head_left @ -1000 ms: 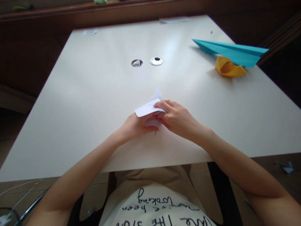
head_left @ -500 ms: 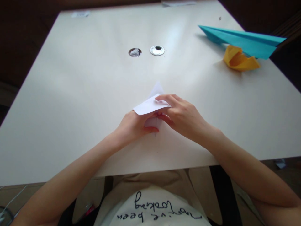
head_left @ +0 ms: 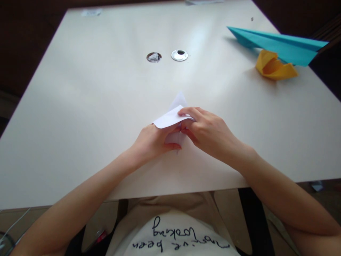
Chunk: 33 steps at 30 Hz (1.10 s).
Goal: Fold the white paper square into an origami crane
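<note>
A partly folded white paper (head_left: 170,119) sits near the middle of the white table (head_left: 93,106), its pointed tip aimed away from me. My left hand (head_left: 153,140) grips its lower part from the left, thumb across the paper. My right hand (head_left: 207,131) pinches a raised flap of the same paper from the right, fingers curled over the fold. Both hands meet over the paper and hide its near end.
A blue paper plane (head_left: 277,44) and a crumpled yellow folded paper (head_left: 274,65) lie at the far right edge. Two round metal-rimmed cable holes (head_left: 179,55) sit in the table's middle. Scraps of paper (head_left: 90,12) lie at the far edge.
My view has dropped and shifted slightly, so the table looks higher in the frame. My right fingers have curled a little tighter over the flap; the paper stays in place.
</note>
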Each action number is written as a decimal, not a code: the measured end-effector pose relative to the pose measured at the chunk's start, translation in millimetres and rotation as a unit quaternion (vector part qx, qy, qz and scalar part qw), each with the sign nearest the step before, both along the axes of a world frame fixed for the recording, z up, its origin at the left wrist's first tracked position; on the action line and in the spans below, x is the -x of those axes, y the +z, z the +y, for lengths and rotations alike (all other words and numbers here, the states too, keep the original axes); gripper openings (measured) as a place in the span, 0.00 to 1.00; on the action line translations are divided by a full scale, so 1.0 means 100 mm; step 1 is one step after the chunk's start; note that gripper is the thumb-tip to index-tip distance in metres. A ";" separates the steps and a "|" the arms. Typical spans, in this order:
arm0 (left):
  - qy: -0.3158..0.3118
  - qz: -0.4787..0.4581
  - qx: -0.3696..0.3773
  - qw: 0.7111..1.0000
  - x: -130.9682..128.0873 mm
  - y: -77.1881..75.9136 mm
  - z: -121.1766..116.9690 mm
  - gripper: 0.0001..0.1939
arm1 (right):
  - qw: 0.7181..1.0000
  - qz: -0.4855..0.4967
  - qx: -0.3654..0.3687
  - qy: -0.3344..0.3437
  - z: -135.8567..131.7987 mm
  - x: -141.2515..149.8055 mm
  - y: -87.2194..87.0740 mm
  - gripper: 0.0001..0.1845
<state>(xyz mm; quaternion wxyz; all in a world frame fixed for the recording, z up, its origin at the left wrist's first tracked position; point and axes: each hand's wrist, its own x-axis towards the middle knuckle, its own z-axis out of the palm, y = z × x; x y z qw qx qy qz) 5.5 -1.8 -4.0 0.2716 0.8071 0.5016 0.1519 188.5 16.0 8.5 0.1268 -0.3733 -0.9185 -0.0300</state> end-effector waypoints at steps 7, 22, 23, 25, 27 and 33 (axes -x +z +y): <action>-0.005 0.007 -0.009 1.000 0.01 -0.02 0.01 0.30 | 1.000 0.001 -0.004 0.000 0.01 0.00 -0.02 0.09; -0.001 0.003 -0.001 1.000 0.01 0.00 -0.01 0.29 | 1.000 0.024 -0.012 0.003 0.01 -0.01 -0.06 0.09; -0.002 0.003 -0.001 1.000 0.01 0.00 -0.01 0.29 | 1.000 0.026 -0.014 0.002 0.01 0.00 -0.06 0.09; -0.003 0.004 -0.002 1.000 0.01 0.00 -0.01 0.28 | 0.999 0.029 -0.015 0.001 0.01 0.00 -0.05 0.09; -0.006 0.004 -0.007 1.000 0.01 -0.01 0.00 0.28 | 0.999 0.032 -0.016 0.001 0.00 0.00 -0.05 0.10; -0.010 0.016 -0.018 1.000 0.01 0.01 -0.01 0.28 | 0.999 0.036 -0.015 -0.002 0.00 0.00 -0.05 0.09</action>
